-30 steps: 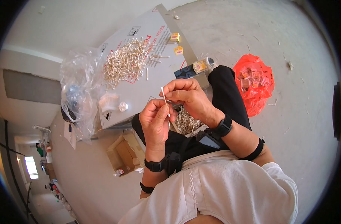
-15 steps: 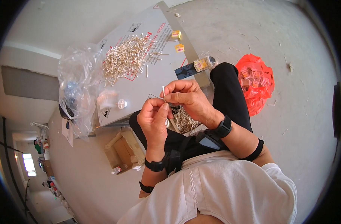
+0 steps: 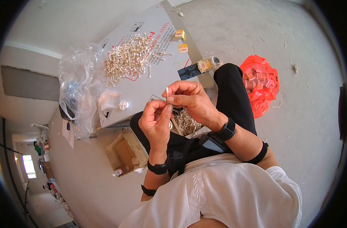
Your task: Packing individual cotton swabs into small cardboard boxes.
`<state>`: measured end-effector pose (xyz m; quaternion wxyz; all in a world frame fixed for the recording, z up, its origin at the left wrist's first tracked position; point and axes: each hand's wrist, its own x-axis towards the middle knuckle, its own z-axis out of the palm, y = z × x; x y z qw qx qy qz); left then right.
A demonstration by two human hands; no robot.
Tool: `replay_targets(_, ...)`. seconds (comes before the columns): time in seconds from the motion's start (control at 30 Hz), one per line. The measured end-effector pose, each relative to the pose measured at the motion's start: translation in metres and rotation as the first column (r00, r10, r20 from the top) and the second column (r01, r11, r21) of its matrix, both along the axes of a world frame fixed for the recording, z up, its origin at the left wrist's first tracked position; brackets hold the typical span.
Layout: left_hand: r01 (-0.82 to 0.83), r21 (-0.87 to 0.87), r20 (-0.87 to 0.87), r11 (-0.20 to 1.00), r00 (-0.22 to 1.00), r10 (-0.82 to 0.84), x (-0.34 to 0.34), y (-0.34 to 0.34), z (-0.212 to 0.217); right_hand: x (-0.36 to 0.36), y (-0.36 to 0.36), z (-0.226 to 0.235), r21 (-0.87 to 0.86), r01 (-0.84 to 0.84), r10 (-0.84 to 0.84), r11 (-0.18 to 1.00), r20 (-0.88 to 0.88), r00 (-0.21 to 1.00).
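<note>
Item: cotton swab (image 3: 167, 92), thin stick with a white tip, held upright above the lap, tip uppermost, just in front of the grey sheet (image 3: 143, 87).

Right hand (image 3: 190, 100): fingers curled, thumb and forefinger pinched on the swab's stem below the tip, which keeps the tip free and the stick steady.

Left hand (image 3: 155, 121): loosely fisted, fingertips closed against the lower stem of the same swab, touching the right hand; whether it holds further swabs inside the palm cannot be told.

Swab heap (image 3: 129, 57): loose pile on the far part of the grey sheet, well apart from the hands, within an arm's stretch.

Second swab lot (image 3: 186, 122): smaller bunch lying in the lap, just under the hands, likely kept close for quick picking.

Clear plastic bag (image 3: 78, 87): crumpled at the sheet's left edge, contents unclear.

Small yellow boxes (image 3: 181, 41): two on the sheet's far edge; a third yellow-capped pack (image 3: 207, 64) beside the black-clad knee (image 3: 230, 83).

Red plastic bag (image 3: 261, 85): on the concrete floor to the right, open at the top, holding small packed boxes.

Cardboard box (image 3: 124, 152): on the floor to the left of the lap, open
</note>
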<state>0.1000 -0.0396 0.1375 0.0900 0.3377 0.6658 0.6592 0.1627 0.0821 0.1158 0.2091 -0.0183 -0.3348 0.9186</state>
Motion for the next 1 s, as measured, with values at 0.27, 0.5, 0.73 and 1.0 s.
replay_targets(0.27, -0.047, -0.05, -0.144, 0.998, 0.989, 0.04, 0.0, 0.002, 0.0, -0.001, -0.01, 0.005, 0.228, 0.266, -0.27, 0.937, -0.012, 0.963)
replay_targets(0.5, -0.022, -0.004, -0.157, 1.0, 0.987, 0.021, -0.006, 0.0, -0.007, -0.001, -0.012, 0.007, 0.372, 0.372, -0.346, 0.85, -0.136, 0.928)
replay_targets(0.73, -0.161, -0.046, -0.391, 0.986, 0.911, 0.13, -0.005, 0.001, 0.007, 0.001, -0.012, 0.012, 0.532, 0.432, -0.375, 0.729, -0.217, 0.901)
replay_targets(1.0, -0.154, -0.048, -0.405, 0.987, 0.906, 0.122, -0.007, 0.002, 0.004, -0.002, -0.013, 0.006, 0.435, 0.355, -0.324, 0.827, -0.145, 0.935)
